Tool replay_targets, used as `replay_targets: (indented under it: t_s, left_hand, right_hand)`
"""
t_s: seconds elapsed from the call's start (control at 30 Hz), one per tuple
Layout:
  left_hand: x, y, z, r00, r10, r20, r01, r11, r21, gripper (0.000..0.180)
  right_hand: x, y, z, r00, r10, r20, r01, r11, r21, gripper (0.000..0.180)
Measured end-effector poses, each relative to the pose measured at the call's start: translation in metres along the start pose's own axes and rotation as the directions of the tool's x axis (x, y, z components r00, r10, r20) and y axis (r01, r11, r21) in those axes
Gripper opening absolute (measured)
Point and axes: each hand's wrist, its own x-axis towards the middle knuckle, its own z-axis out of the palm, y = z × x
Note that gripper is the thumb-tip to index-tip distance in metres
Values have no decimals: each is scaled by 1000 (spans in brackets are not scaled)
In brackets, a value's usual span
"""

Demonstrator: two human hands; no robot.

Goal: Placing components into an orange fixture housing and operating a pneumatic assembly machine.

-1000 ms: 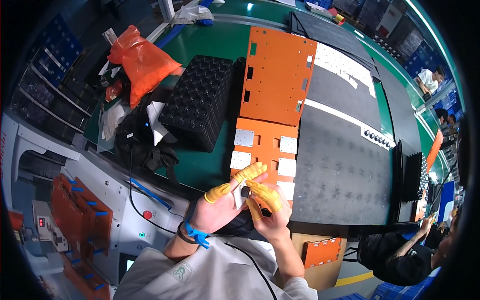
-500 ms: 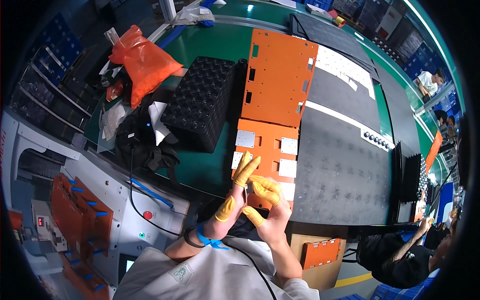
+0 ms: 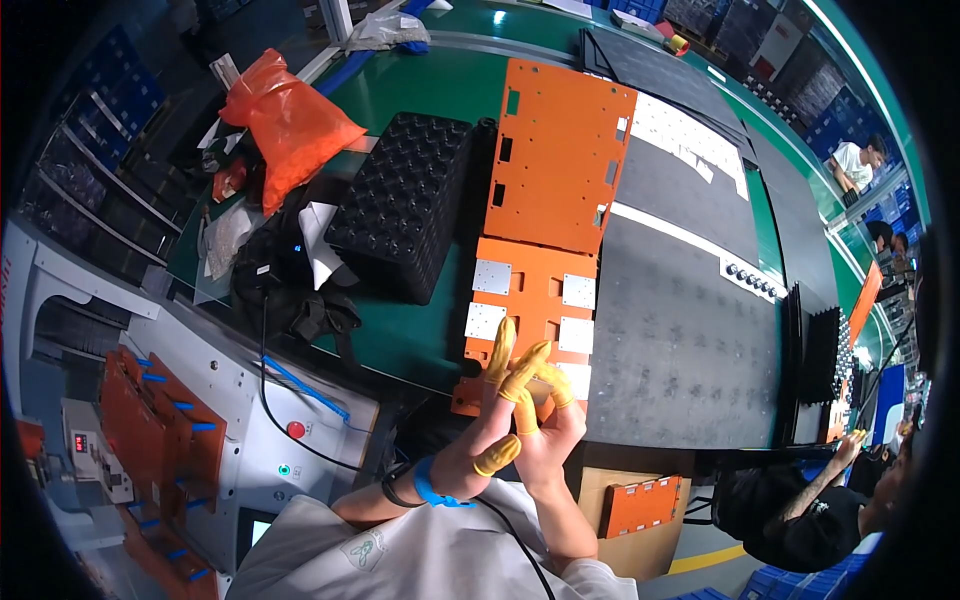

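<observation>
My left hand (image 3: 485, 430) and my right hand (image 3: 552, 435) meet over the near end of an orange fixture board (image 3: 530, 260), all visible fingertips in yellow finger cots. The left fingers are stretched out, two of them beside the right fingertips, with the thumb apart. My right thumb and fingers are pinched together; whatever lies between them is hidden. Several silver plates with small holes, such as one plate (image 3: 491, 277) on the left side, lie in two columns on the board. My hands partly cover the nearest part. A blue band circles my left wrist.
A hinged-looking orange panel (image 3: 560, 155) adjoins the board's far end. On the left are a stack of black dimpled trays (image 3: 400, 190) and an orange bag (image 3: 285, 130). Dark flat sheets (image 3: 690, 340) lie to the right. A co-worker (image 3: 810, 510) sits at lower right.
My left hand has shifted right and its thumb has swung down toward my right wrist. The right thumb and fingers have closed together. More of the board's left edge now shows.
</observation>
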Motion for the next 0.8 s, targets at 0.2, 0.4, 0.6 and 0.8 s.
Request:
replay_targets:
  t_s: [0.2, 0.4, 0.6, 0.8]
  left_hand:
    - [-1, -1, 2, 992, 77, -97, -75, 997, 20, 103]
    - [-14, -7, -13, 972, 105, -212, -125, 988, -85, 80]
    - [-18, -5, -19, 923, -45, -382, 66, 997, 41, 42]
    - [-28, -20, -27, 861, -104, -497, 83, 994, -65, 26]
  right_hand:
    - [4, 7, -7, 967, -251, -50, 245, 964, -106, 31]
    - [-1, 11, -19, 847, -531, -3, 512, 820, -256, 28]
    - [2, 9, -12, 896, -434, 95, 444, 873, -204, 34]
    - [4, 11, -10, 894, -341, 290, 393, 908, -145, 39]
